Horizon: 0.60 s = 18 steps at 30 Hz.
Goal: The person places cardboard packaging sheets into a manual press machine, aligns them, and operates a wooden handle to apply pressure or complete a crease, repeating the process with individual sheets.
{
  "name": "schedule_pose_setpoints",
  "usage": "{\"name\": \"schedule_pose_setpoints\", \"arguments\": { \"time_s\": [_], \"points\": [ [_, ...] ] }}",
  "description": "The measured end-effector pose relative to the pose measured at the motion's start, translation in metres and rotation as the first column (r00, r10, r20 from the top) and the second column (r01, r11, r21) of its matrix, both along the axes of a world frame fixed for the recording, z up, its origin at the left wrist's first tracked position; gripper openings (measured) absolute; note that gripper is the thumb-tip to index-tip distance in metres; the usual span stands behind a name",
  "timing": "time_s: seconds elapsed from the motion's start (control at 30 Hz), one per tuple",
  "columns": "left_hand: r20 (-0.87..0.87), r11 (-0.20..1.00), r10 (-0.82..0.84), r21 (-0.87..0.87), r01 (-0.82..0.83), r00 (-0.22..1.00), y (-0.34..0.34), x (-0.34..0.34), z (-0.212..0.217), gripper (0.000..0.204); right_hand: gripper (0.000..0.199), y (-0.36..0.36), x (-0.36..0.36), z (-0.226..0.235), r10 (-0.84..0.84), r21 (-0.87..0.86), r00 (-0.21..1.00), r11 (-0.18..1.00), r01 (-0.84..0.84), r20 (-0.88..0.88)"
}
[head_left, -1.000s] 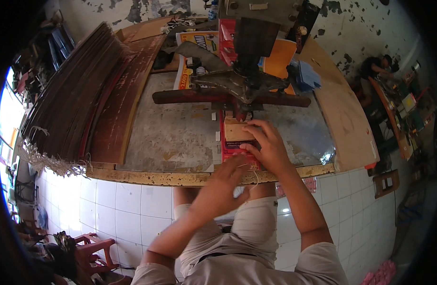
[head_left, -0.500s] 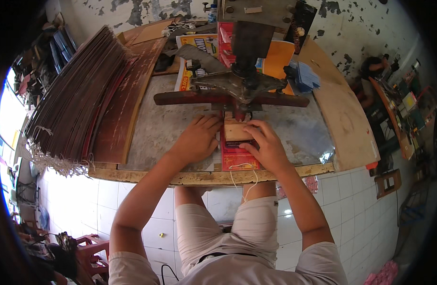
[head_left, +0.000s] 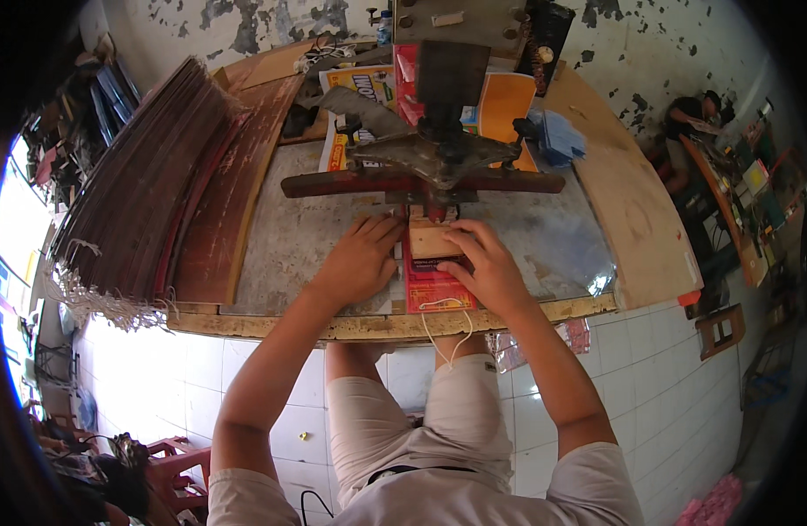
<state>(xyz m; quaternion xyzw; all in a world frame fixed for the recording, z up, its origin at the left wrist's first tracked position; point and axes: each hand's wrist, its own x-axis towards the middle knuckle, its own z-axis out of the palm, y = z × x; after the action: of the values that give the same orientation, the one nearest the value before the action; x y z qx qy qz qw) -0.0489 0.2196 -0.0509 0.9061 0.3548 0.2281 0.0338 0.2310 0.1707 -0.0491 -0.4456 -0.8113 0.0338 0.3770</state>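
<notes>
Left hand (head_left: 358, 261): grip open, palm and fingers flat on the surface (head_left: 289, 237), fingertips touching the left edge of the red packet (head_left: 434, 285). Packet lies at the surface's front edge, beneath the press (head_left: 439, 153). Right hand (head_left: 487, 267): fingers spread over the packet, pressing a tan block (head_left: 432, 238). Packet's far end hidden under the press. Since 0.5 s ago: both hands essentially unmoved.
</notes>
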Motion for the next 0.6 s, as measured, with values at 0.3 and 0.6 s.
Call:
{"name": "schedule_pose_setpoints", "arguments": {
  "time_s": [0.3,0.6],
  "points": [
    [0.3,0.994,0.095,-0.075,-0.075,0.949,-0.07,0.023,-0.004,0.057,0.047,-0.004,0.0,-0.006,-0.009,-0.07,0.988,0.998,-0.002,-0.155],
    [0.506,0.992,0.083,-0.121,-0.024,0.858,-0.142,0.008,-0.016,0.024,0.043,-0.099,0.035,0.007,0.126,-0.157,0.973,0.975,-0.157,-0.194]
  ]
}}
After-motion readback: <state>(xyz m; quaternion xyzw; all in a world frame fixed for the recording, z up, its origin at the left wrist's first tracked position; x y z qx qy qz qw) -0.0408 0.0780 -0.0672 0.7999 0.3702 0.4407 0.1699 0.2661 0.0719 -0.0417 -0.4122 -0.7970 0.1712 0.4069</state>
